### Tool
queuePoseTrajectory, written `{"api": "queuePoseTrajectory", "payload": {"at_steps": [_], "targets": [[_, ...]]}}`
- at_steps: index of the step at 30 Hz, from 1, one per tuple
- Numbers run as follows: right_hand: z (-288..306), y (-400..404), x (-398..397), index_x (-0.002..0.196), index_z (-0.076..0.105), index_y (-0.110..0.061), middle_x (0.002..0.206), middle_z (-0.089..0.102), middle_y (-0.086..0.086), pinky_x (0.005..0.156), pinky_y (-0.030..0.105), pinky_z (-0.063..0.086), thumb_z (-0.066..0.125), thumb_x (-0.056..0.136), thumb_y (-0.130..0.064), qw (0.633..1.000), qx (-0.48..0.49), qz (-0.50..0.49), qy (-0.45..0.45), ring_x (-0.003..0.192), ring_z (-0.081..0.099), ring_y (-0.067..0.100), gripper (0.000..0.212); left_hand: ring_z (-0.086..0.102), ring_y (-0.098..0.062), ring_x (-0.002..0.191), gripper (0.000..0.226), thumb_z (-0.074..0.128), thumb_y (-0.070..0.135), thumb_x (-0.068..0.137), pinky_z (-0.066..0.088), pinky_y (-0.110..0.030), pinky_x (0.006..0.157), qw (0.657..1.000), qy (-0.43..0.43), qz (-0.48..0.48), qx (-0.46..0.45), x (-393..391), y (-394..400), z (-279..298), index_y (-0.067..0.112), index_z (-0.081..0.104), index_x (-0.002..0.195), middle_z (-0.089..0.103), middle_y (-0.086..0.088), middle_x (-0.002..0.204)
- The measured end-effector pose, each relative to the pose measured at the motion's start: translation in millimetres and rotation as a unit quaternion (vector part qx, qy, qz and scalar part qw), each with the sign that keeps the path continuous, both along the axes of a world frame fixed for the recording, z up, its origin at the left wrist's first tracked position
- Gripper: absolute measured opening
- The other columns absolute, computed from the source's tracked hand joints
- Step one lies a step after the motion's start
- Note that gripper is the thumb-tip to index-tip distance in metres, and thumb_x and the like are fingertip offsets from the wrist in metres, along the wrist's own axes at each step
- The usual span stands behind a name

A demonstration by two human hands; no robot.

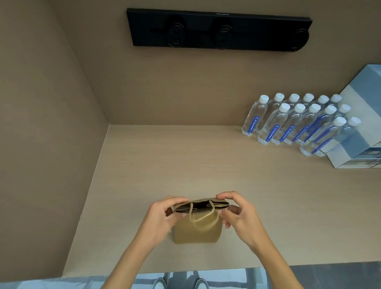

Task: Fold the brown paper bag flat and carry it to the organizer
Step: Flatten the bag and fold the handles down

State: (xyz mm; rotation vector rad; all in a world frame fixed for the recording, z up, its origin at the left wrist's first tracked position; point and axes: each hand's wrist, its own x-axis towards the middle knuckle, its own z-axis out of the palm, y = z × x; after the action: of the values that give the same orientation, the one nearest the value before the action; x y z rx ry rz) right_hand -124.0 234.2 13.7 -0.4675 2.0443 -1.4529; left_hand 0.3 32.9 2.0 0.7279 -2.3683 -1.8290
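Here the small brown paper bag with twisted paper handles (pixel 196 230) stands upright on the pale wood-grain counter (pixel 271 194), near its front edge, with its mouth partly open and dark inside; the left hand (pixel 160 216) pinches the left end of the rim and the right hand (pixel 240 214) pinches the right end, each clamped on the paper, the two held apart by the width of the bag; one handle loop droops over the near face. The likely trouble, as I judge it, is a crooked collapse; if the side gussets are pushed outward instead of tucked in, the paper may crease or tear at the rim; a handle caught inside the fold would keep it from lying flat. I cannot tell whether the bag holds anything, since its inside is in shadow. At the back right stands a cluster of clear plastic water bottles with white caps and blue labels (pixel 298 124), just beside a grey-blue and white stack of drawers (pixel 369 124), possibly the organizer; their contents are too blurred to read.
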Motion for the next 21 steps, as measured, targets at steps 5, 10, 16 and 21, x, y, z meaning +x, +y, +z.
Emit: {"api": "queuePoseTrajectory", "payload": {"at_steps": [5,10,16,21], "targets": [[-5,-15,0,0.089,0.073,-0.011,0.07,0.064,0.017,0.047,0.02,0.048,0.059,0.083,0.013,0.996,-0.051,-0.067,-0.031,0.043,0.053,0.012,0.029,0.055,-0.01,0.045,0.068,0.041,-0.021,0.077,0.05,-0.026,0.049,0.997,-0.017,0.075,0.03,-4,-1,-9,0.032,0.077,0.097,0.077,-0.001,0.08],[-9,-13,5,0.082,0.076,-0.002,0.107,0.073,0.005,0.064,0.026,0.059,0.049,0.087,0.016,0.985,-0.108,-0.117,-0.062,0.076,0.072,0.019,0.033,0.075,-0.013,0.079,0.051,0.052,-0.015,0.085,0.057,-0.02,0.074,0.989,0.028,0.125,0.071,1,-3,-5,0.027,0.08,0.089,0.08,0.003,0.082],[-8,-15,9,0.081,0.075,-0.003,0.105,0.075,0.0,0.073,0.023,0.057,0.071,0.084,-0.011,0.981,-0.109,-0.101,-0.123,0.094,0.071,0.013,0.009,0.07,-0.02,0.103,0.022,0.058,0.012,0.088,0.051,-0.033,0.092,0.97,0.028,0.156,0.185,9,-2,1,0.016,0.08,0.091,0.079,-0.004,0.1],[-2,-21,14,0.111,0.067,-0.01,0.069,0.064,0.009,0.065,0.018,0.049,0.077,0.076,0.0,0.98,-0.073,-0.074,-0.17,0.063,0.062,0.015,0.038,0.075,-0.016,0.084,0.047,0.085,0.019,0.058,0.058,-0.025,0.071,0.985,-0.015,0.101,0.137,7,-2,4,0.021,0.072,0.103,0.079,-0.003,0.093]]}}
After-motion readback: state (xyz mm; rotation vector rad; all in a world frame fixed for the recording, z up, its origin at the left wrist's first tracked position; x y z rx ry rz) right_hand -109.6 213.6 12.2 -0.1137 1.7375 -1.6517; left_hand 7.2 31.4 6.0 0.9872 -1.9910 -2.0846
